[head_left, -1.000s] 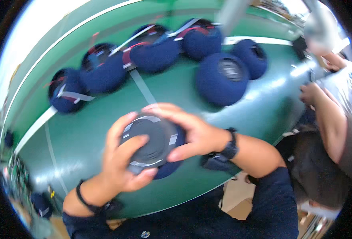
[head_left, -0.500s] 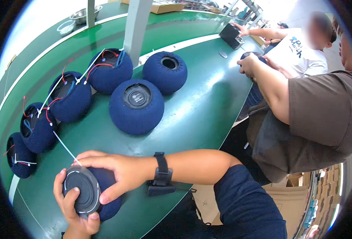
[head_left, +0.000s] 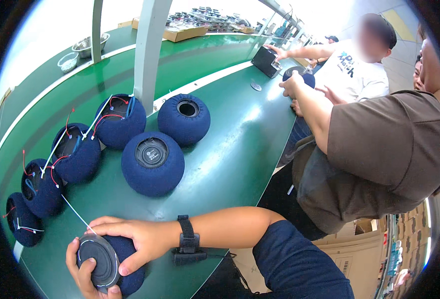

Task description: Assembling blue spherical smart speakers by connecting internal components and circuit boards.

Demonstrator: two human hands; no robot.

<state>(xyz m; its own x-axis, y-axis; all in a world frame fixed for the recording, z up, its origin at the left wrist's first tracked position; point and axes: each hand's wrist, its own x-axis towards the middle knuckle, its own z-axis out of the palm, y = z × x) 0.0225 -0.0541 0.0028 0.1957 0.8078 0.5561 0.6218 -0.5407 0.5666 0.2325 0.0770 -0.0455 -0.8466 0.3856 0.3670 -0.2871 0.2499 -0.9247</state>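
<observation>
At the lower left, both my hands grip a navy fabric-covered round speaker-like body [head_left: 132, 281], tilted so that a dark round cap [head_left: 99, 260] with ridged rings faces outward. My left hand [head_left: 82, 274] presses one finger on the cap's face, with the thumb at its lower rim. My right hand [head_left: 143, 240] wraps over the top, its thumb against the cap's edge. A thin white strip [head_left: 76, 212], like a cable tie, runs up and left from behind the cap. Whether it is attached is hidden by my fingers.
Several navy round bodies [head_left: 77, 154] with red and blue wires line the green table [head_left: 210, 169] at left. A closed one [head_left: 152, 164] and one with an open hole [head_left: 185, 119] stand nearby. Grey posts [head_left: 149, 55] rise behind. Co-workers [head_left: 379, 144] sit at right; one handles a round body.
The view has shifted, so the table and the round bodies appear lower and further left. My hands keep the same grip on the round body and its cap.
</observation>
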